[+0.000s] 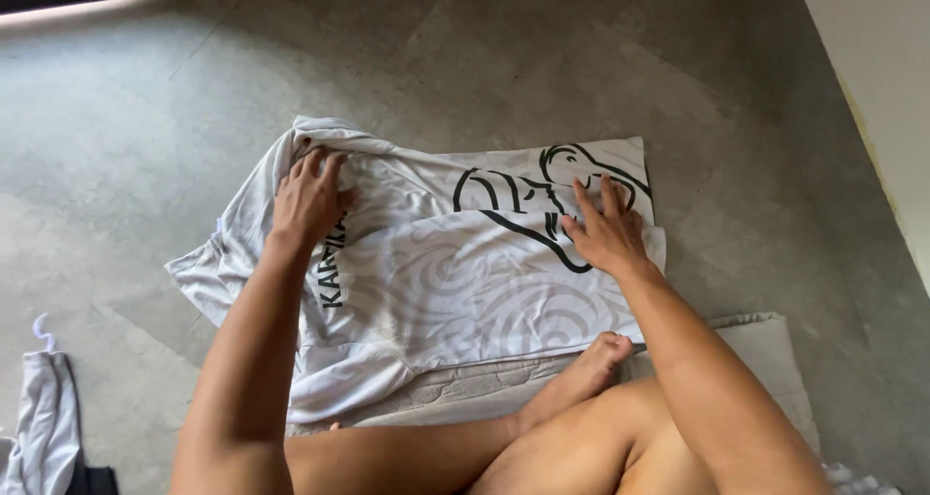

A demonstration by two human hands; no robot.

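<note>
The grey floor (145, 117) fills most of the view, with pale diagonal marks on it, and a light wall (886, 69) rises at the right edge. On the floor, in the middle, lies a white shirt (455, 282) with a faint swirl pattern and thick black line drawing and lettering. It is partly folded: one layer is turned over on top of another, and a sleeve sticks out to the left side. Its near edge rests on a pale quilted mat (765, 345), which lies under the person's crossed legs; one bare foot (605, 352) touches the mat just beside the shirt's lower edge.

At the bottom left corner there is another white garment (44, 427) on the floor, well apart from the shirt, with a dark piece of cloth beside it.

The left hand (308, 200) lies flat on the upper left part of the shirt, near the collar area, fingers spread and pressing the cloth, not gripping anything. The right hand (605, 229) lies flat on the right part of the shirt, over the black drawing, fingers stretched forward and open, also holding nothing.
</note>
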